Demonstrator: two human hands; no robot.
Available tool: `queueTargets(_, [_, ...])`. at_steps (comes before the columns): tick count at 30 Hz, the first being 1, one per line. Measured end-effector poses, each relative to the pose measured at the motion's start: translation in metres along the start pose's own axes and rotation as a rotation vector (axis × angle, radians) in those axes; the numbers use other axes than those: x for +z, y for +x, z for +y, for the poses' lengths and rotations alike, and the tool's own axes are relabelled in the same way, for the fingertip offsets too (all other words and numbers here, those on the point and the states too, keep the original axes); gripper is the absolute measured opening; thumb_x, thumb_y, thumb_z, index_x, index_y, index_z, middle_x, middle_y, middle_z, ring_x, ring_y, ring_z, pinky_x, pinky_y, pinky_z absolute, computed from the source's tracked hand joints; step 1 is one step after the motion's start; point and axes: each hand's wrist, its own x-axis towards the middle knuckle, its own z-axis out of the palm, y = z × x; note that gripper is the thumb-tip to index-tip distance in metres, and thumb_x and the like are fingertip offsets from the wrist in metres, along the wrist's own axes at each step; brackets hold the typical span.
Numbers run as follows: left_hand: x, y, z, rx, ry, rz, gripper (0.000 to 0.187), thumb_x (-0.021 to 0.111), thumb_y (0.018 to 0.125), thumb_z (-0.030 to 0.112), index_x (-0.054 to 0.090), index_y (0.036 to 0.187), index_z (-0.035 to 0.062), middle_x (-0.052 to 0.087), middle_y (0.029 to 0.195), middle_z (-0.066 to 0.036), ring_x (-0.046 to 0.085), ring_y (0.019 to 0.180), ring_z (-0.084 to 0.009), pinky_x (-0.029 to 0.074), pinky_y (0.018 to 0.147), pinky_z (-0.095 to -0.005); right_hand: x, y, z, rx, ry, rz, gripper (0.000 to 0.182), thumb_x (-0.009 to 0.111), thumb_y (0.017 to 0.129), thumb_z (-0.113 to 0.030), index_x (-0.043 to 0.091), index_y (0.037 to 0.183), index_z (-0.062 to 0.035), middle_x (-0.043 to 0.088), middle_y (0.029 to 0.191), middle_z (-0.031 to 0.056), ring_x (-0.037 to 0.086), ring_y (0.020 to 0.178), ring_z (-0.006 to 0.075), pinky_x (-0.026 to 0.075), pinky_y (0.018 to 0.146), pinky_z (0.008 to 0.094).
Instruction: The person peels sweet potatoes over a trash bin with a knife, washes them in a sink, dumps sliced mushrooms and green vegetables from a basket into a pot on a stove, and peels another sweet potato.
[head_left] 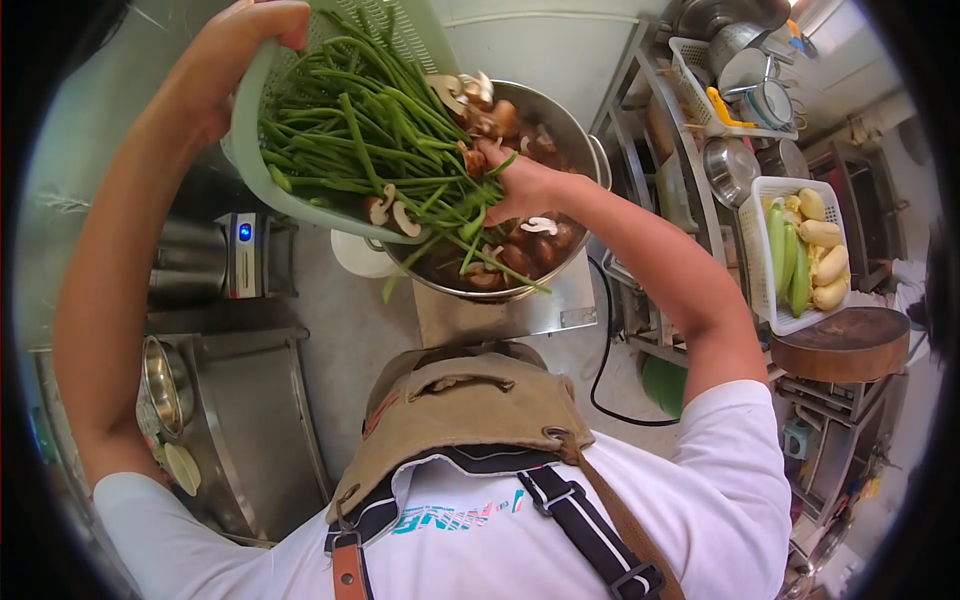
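My left hand [222,75] grips the far left side of a pale green plastic basket [262,165], tilted over a large metal pot [592,145]. Long green vegetable stalks [350,130] fill the basket, with sliced brown mushrooms [446,92] at its lower edge. Several stalks hang over the pot. Inside the pot, more mushrooms [535,250] lie in dark contents. At the basket's mouth, my right hand [525,187] reaches in over the pot, its fingers and thumb closed around some stalks beside a mushroom. Its fingertips are partly hidden.
Beneath the pot is a metal stand [500,322], with a white bucket [362,255] to its left. Shelving on the right holds a white basket of squash [778,315], a round wooden block [840,345] and pans. A black cable [605,375] crosses the floor.
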Motion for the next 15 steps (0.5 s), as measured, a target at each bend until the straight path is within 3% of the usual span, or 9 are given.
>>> queueTargets(4, [0.016, -0.007, 0.004, 0.019, 0.022, 0.103, 0.055, 0.06, 0.074, 0.01, 0.048, 0.127, 0.0004, 0.057, 0.103, -0.007, 0.059, 0.087, -0.0154, 0.052, 0.079, -0.0295, 0.011, 0.005, 0.024, -0.015, -0.07, 0.036, 0.092, 0.087, 0.064, -0.023, 0.034, 0.133, 0.0041, 0.049, 0.128, 0.0283, 0.048, 0.121, 0.0398, 0.04, 0.102, 0.0414])
queueTargets(13, [0.026, -0.004, 0.006, 0.056, 0.106, 0.125, 0.071, 0.063, 0.071, 0.01, 0.041, 0.138, -0.0015, 0.061, 0.103, -0.01, 0.061, 0.086, -0.0177, 0.053, 0.079, -0.0302, 0.016, 0.028, 0.053, 0.118, -0.257, 0.021, 0.073, 0.084, 0.065, -0.029, 0.045, 0.114, 0.0085, 0.062, 0.106, 0.0295, 0.059, 0.104, 0.0444, 0.05, 0.084, 0.0461])
queueTargets(14, [0.031, -0.007, 0.01, 0.068, 0.129, 0.139, 0.072, 0.062, 0.07, 0.009, 0.042, 0.138, -0.0016, 0.062, 0.103, -0.01, 0.062, 0.085, -0.0175, 0.053, 0.08, -0.0295, 0.021, 0.032, 0.058, 0.03, -0.265, 0.103, 0.057, 0.082, 0.066, -0.025, 0.053, 0.103, 0.0083, 0.065, 0.093, 0.0277, 0.064, 0.094, 0.0444, 0.053, 0.076, 0.0459])
queueTargets(15, [0.037, -0.012, 0.015, 0.08, 0.152, 0.154, 0.072, 0.061, 0.069, 0.008, 0.044, 0.138, -0.0016, 0.062, 0.102, -0.01, 0.062, 0.084, -0.0174, 0.052, 0.08, -0.0288, 0.022, 0.034, 0.065, 0.05, -0.335, 0.054, 0.05, 0.081, 0.067, -0.022, 0.056, 0.098, 0.0083, 0.066, 0.091, 0.0277, 0.064, 0.092, 0.0436, 0.053, 0.074, 0.0459])
